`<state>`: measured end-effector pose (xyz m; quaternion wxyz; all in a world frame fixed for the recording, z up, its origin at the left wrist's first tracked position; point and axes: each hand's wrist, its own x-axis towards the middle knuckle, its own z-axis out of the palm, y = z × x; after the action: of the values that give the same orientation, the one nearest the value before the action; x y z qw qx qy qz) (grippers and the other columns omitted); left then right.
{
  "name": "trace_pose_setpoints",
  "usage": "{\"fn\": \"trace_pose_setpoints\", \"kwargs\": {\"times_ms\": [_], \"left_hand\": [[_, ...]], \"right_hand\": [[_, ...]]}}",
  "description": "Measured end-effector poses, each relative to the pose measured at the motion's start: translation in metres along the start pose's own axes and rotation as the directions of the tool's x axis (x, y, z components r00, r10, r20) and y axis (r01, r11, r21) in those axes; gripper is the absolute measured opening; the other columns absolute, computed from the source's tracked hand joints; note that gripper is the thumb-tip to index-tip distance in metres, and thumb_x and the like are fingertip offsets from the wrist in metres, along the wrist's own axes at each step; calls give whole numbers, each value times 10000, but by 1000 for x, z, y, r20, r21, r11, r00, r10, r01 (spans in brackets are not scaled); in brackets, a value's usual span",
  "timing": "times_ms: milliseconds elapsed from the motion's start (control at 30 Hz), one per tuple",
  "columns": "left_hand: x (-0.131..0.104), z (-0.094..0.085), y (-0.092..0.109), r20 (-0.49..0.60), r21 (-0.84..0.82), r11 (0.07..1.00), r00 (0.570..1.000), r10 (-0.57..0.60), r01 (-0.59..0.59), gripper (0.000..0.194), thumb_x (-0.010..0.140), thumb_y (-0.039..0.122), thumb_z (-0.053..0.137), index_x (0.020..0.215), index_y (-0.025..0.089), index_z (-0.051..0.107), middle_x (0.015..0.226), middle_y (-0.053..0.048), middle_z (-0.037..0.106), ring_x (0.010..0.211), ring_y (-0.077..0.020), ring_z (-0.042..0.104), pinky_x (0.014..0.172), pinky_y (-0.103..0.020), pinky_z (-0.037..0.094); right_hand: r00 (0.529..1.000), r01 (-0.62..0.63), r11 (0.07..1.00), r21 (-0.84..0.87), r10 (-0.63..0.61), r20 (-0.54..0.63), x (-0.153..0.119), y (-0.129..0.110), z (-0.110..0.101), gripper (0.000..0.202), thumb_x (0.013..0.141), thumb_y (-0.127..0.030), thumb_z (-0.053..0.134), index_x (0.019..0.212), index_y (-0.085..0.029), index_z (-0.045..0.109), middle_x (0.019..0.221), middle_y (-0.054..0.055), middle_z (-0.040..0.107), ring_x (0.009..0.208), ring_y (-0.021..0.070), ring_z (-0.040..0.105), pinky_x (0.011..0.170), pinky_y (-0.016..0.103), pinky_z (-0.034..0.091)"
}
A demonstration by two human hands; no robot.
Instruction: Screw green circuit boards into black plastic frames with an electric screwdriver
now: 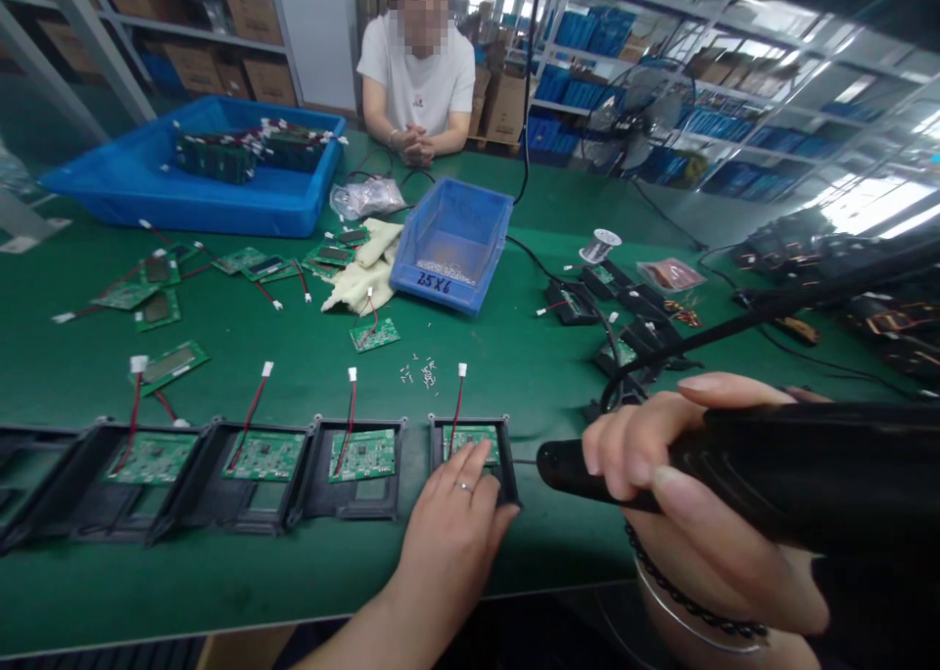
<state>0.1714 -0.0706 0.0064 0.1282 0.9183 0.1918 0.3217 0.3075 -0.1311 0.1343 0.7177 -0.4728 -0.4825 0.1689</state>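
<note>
My left hand (447, 513) lies over a black plastic case (506, 469), its fingers pressing on the green circuit board (481, 437) inside and its thumb at the case's right wall. A red and black wire with a white plug rises from that board. My right hand (682, 464) is wrapped round a black electric screwdriver (771, 474), held almost level. Its thin bit points left and reaches the case's right wall; whether it touches a screw I cannot make out. Left of my left hand stands a row of similar cases (312, 513) with boards in them.
Small loose screws (422, 371) lie behind the cases. A blue bin (455, 259) holds more screws. Loose circuit boards (158, 288) and a large blue tub (220, 215) are at the left. Black parts (638, 342) and a solder spool (600, 246) lie right. A person (417, 92) sits opposite, hands clasped.
</note>
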Motion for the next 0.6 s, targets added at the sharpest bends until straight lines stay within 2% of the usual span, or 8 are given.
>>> {"fn": "trace_pose_setpoints", "kwargs": {"times_ms": [133, 233, 333, 467, 600], "left_hand": [[3, -4, -1, -30, -3, 1000, 1000, -9, 9, 107, 950, 209, 575, 875, 157, 631, 1077, -136, 741, 1027, -287, 707, 853, -427, 612], [2, -2, -2, 1, 23, 1000, 1000, 0, 0, 112, 948, 198, 579, 864, 152, 637, 1104, -150, 734, 1023, -294, 704, 837, -437, 612], [0, 0, -3, 19, 31, 999, 1000, 10, -10, 111, 945, 193, 592, 854, 154, 641, 1126, -152, 728, 1026, -288, 700, 842, -441, 605], [-2, 3, -3, -6, 45, 999, 1000, 17, -17, 121, 919, 201, 644, 811, 146, 640, 1104, -155, 736, 1003, -301, 708, 826, -444, 608], [-2, 4, -3, -7, 30, 1000, 1000, 5, -4, 97, 873, 186, 706, 832, 129, 639, 1095, -164, 736, 1012, -316, 706, 838, -449, 603]], "right_hand": [[999, 31, 997, -67, -30, 16, -2, 17, 2, 359, 881, -157, 670, 1193, -309, 577, 689, -50, 585, 569, 154, 576, 593, 343, 527], [998, 42, 983, -178, -31, 59, -3, 35, 5, 389, 857, -120, 653, 1186, -302, 557, 688, -67, 570, 553, 142, 580, 581, 327, 522], [996, 40, 977, -208, -22, 90, -4, 44, 6, 366, 858, -147, 643, 1184, -278, 541, 692, -65, 569, 530, 137, 575, 549, 312, 520], [995, -5, 986, -167, 21, 97, -6, 40, 3, 334, 864, -168, 644, 1170, -265, 551, 690, -60, 567, 530, 135, 563, 534, 301, 506], [996, -33, 993, -113, 43, 83, -8, 27, 0, 352, 867, -173, 665, 1187, -276, 563, 697, -58, 576, 541, 134, 556, 549, 307, 497]]}}
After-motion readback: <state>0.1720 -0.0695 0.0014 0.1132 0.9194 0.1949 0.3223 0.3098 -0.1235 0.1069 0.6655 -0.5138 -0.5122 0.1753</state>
